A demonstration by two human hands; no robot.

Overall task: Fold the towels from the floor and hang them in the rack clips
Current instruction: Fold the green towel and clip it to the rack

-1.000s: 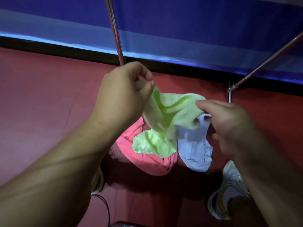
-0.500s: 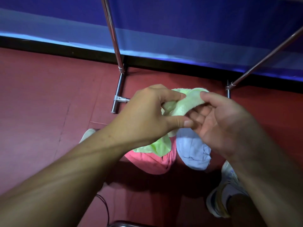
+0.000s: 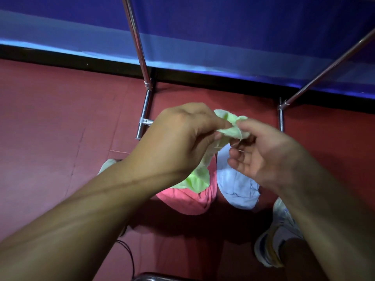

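Here the left hand (image 3: 182, 136) and right hand (image 3: 261, 151) pinch the bunched top of a fuzzy lime-green towel (image 3: 229, 128) between curled fingers, its limp tail hanging above a crumpled pink towel (image 3: 188, 199) and pale blue towel (image 3: 237, 185) on the matte red floor (image 3: 50, 128), near shiny round steel rack tubes (image 3: 145, 106)

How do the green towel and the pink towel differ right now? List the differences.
The green towel is lifted off the floor, while the pink towel lies on the red floor.
The green towel is pinched by the left hand and the right hand; the pink towel is untouched.
The green towel hangs in front of the pink towel and hides part of it.
Both are crumpled, not yet folded.
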